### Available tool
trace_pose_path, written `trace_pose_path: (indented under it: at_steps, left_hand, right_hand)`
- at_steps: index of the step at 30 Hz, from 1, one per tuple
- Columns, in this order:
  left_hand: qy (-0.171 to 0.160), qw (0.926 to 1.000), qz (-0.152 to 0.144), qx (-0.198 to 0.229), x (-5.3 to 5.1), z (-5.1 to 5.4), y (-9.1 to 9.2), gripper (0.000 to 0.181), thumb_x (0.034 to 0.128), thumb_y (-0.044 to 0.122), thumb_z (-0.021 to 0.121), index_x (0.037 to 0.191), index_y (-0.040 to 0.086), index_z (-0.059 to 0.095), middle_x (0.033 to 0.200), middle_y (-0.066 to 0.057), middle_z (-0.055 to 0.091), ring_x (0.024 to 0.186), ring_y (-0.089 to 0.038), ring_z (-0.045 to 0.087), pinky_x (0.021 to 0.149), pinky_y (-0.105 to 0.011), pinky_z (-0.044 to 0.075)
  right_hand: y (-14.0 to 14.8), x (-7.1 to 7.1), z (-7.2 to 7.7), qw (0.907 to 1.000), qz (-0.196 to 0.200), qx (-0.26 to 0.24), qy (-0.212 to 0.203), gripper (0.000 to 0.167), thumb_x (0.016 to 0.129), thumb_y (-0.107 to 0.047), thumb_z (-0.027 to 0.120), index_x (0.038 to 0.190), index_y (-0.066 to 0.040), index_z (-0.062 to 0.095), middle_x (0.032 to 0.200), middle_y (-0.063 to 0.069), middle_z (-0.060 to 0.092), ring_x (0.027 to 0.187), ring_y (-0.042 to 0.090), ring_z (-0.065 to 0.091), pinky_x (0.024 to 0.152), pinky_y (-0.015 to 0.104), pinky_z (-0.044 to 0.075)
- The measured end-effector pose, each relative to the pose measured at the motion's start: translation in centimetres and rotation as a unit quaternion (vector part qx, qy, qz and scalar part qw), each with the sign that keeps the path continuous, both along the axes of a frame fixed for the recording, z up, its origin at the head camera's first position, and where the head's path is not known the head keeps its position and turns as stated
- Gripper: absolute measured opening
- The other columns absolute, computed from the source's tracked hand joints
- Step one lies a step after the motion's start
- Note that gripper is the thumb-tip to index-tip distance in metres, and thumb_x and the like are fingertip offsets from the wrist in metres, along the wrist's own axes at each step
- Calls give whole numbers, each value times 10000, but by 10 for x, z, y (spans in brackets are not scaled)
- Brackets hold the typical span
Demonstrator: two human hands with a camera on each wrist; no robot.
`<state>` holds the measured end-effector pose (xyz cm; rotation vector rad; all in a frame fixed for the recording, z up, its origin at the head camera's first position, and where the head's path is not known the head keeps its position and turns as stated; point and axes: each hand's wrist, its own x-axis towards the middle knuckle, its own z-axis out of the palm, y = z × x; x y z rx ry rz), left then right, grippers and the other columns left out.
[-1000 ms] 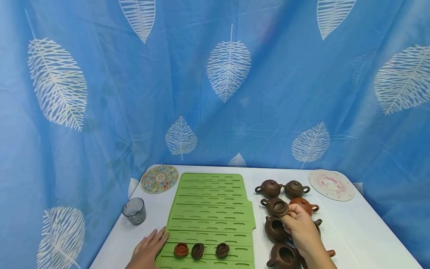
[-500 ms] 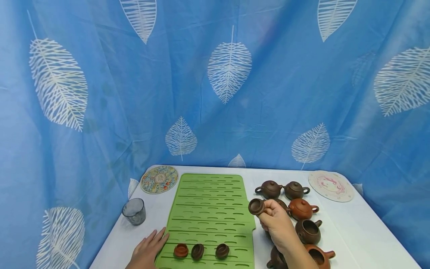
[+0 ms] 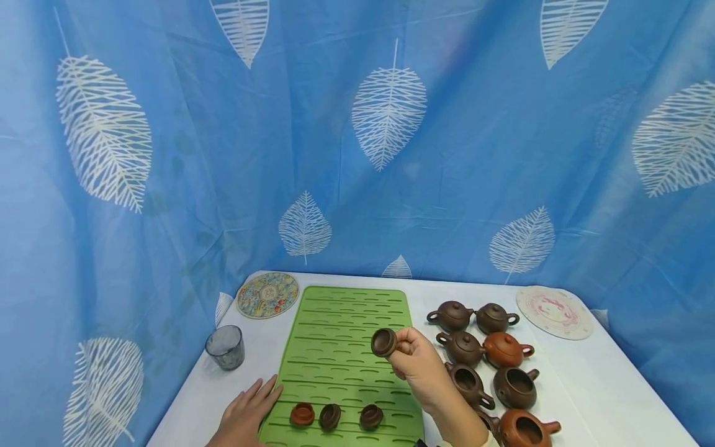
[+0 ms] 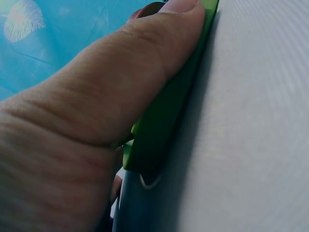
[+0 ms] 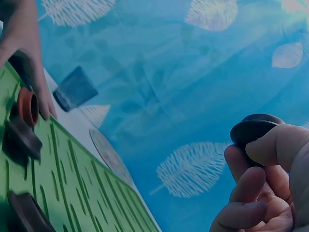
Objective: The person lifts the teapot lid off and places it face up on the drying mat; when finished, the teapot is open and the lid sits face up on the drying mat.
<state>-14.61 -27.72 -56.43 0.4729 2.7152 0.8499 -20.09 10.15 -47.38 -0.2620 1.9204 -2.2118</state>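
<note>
My right hand (image 3: 416,363) pinches a dark brown teapot lid (image 3: 383,342) between thumb and fingers, raised above the green mat (image 3: 352,354). In the right wrist view that lid (image 5: 256,129) shows edge-on. My left hand (image 3: 246,411) rests at the mat's left edge with its fingers extended; in the left wrist view its thumb (image 4: 140,63) lies along the mat's side. On the mat's near part lie a reddish lid (image 3: 302,414) and two dark brown lids, a left one (image 3: 329,417) and a right one (image 3: 371,417).
Several teapots stand right of the mat. Far ones, such as a red teapot (image 3: 507,349), wear lids; nearer ones, such as a brown teapot (image 3: 515,388), are lidless. A grey glass (image 3: 226,347) and patterned disc (image 3: 268,295) are left; a pink-patterned disc (image 3: 555,312) lies back right.
My right hand has carried the dark lid leftward from over the teapots to above the mat. The left hand stays at the mat's edge. The head view has shifted slightly.
</note>
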Motion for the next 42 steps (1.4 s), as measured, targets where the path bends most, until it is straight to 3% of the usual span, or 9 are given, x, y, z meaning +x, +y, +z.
trace_pose_path:
  at_steps: [10, 17, 25, 30, 33, 37, 42]
  left_hand:
    - [98, 9999, -86, -12, 1, 0, 0, 1143, 782, 685, 807, 1575, -42, 417, 1644, -332, 295, 1468, -642, 246, 1248, -856, 198]
    - [221, 9997, -90, 31, 2, 0, -1, 1101, 815, 668, 789, 1557, -63, 433, 1629, -344, 307, 1459, -648, 257, 1238, -869, 198]
    - [310, 9995, -91, -73, 4, -2, 1, 1097, 817, 683, 781, 1553, -58, 445, 1626, -342, 316, 1457, -641, 275, 1233, -863, 229]
    - [276, 9996, -73, -61, 3, 0, 0, 1090, 821, 680, 781, 1559, -46, 442, 1634, -332, 314, 1458, -646, 270, 1222, -879, 214]
    - [127, 9999, 0, -63, 2, 0, -1, 1112, 803, 685, 789, 1561, -47, 436, 1644, -328, 300, 1467, -641, 256, 1234, -872, 197]
    - [-175, 9998, 128, -52, 1, 0, -2, 1134, 788, 690, 804, 1568, -42, 427, 1657, -320, 287, 1485, -631, 230, 1255, -859, 164]
    - [-95, 9999, 57, -84, -2, 0, 0, 1135, 795, 706, 792, 1573, -34, 424, 1662, -305, 292, 1490, -623, 232, 1259, -855, 163]
  right_hand:
    - [-40, -8, -7, 9987, 453, -60, -232, 210, 994, -142, 750, 1046, -76, 557, 669, -85, 512, 544, 66, 379, 483, 138, 318]
    - [-73, -11, -20, 9946, 983, 53, -326, 158, 983, -67, 699, 1073, -49, 571, 707, -67, 537, 566, 91, 357, 486, 155, 294]
    - [-102, -11, -35, 9867, 1351, 548, -714, 146, 956, -70, 707, 1075, -52, 625, 672, -52, 543, 533, 98, 345, 452, 180, 253]
    - [-116, -14, -43, 9808, 1332, 1218, -742, 97, 948, 3, 674, 1025, -49, 647, 738, -22, 594, 578, 121, 452, 473, 197, 367]
    - [-121, -15, -49, 9739, 1368, 1620, -805, 109, 927, 31, 661, 988, -58, 654, 775, 10, 638, 597, 140, 512, 469, 208, 391]
    - [-124, -14, -53, 9670, 1454, 1858, -959, 131, 914, 49, 659, 940, -78, 638, 710, 19, 612, 540, 137, 508, 413, 195, 324]
    - [-123, -15, -50, 9643, 1438, 2099, -730, 144, 914, 53, 682, 897, -78, 625, 708, 34, 598, 528, 142, 542, 403, 198, 375]
